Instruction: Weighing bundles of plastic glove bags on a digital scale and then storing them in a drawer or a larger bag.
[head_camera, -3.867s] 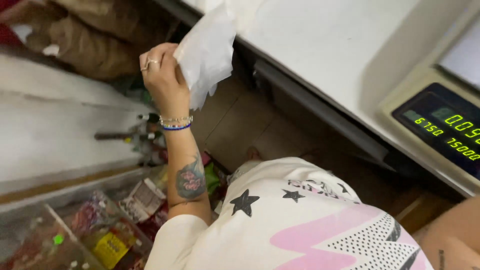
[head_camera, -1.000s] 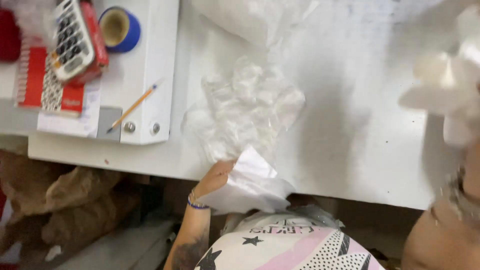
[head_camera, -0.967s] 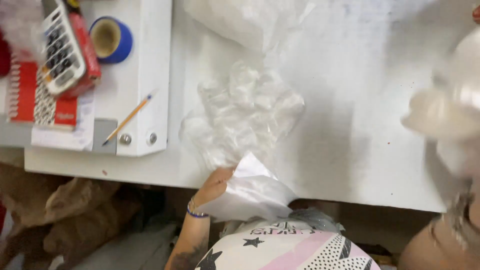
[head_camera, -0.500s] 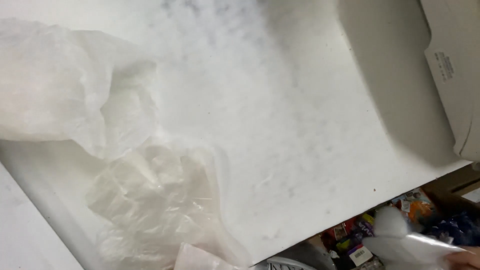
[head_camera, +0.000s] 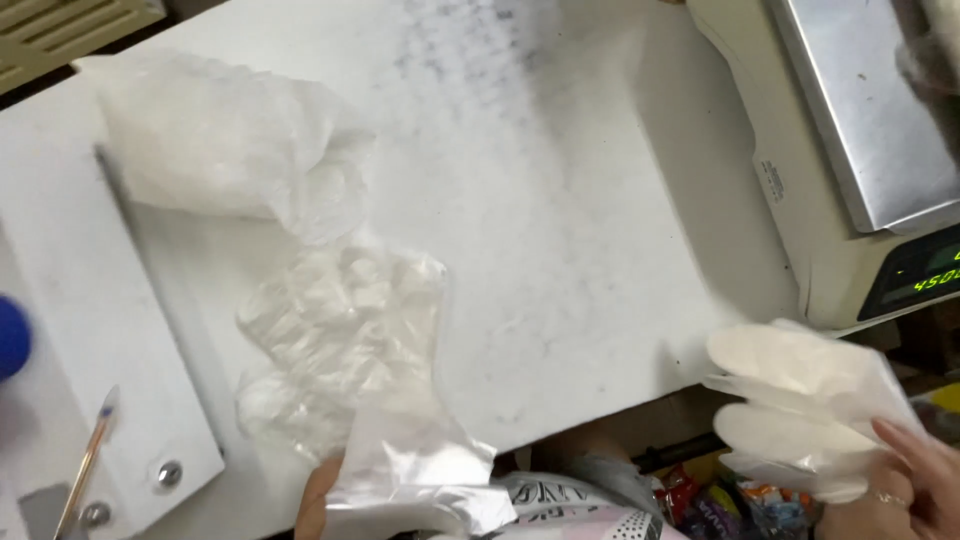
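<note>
Plastic gloves (head_camera: 800, 410) sit pinched in my right hand (head_camera: 925, 480) just off the white counter (head_camera: 560, 200) edge — my left hand (head_camera: 318, 495) grips a thin bag (head_camera: 410, 465). I judge I'm readying them; next calls for separating one layer.

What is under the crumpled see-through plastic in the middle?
Through the crumpled clear plastic you can see only the white counter. Its near end goes under a shiny clear bag held by the left hand, so that part is hidden.
</note>
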